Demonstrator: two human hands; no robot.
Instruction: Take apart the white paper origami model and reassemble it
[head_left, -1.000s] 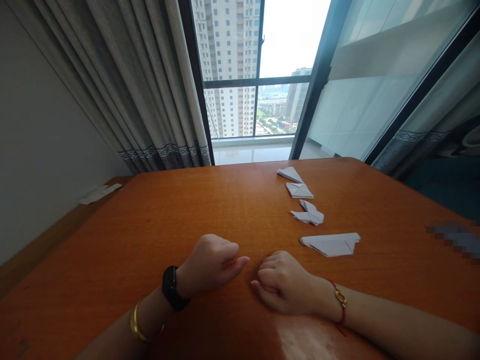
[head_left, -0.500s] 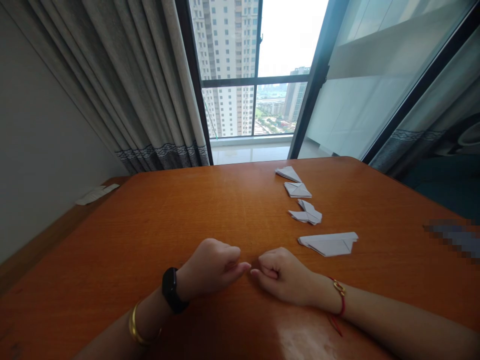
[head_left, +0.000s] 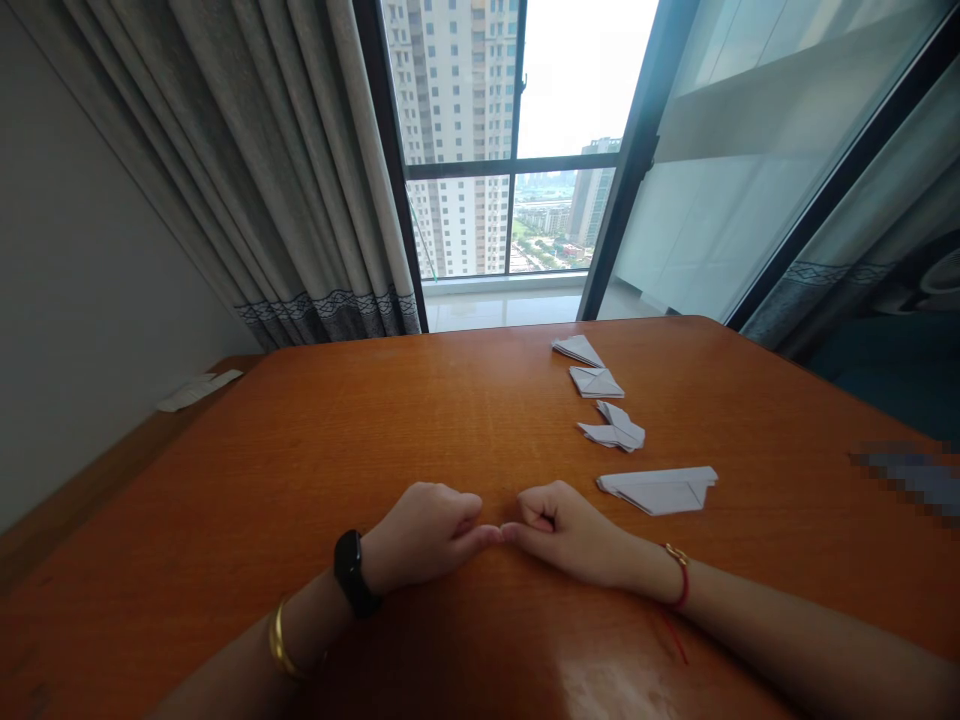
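On the wooden table (head_left: 360, 430), my left hand (head_left: 424, 535) is curled in a fist with its thumb stretched to the right. My right hand (head_left: 566, 535) is curled too, its thumb pointing left, and the two thumb tips meet. Nothing shows inside either fist. Nearest my right hand lies a long folded white paper (head_left: 664, 490), with a gap between them. Beyond it sit a folded paper with pointed, wing-like parts (head_left: 615, 430), a flat paper packet with crossing creases (head_left: 596, 382) and a narrow folded paper triangle (head_left: 579, 349).
A blurred-out grey object (head_left: 911, 480) is at the table's right edge. White paper (head_left: 199, 390) lies on a ledge by the left wall. Behind the table are a grey curtain (head_left: 315, 180) and a tall window (head_left: 517, 165).
My right hand has lifted slightly and its thumb has come to touch my left thumb; a small gap was between them before. The folded papers have stayed put.
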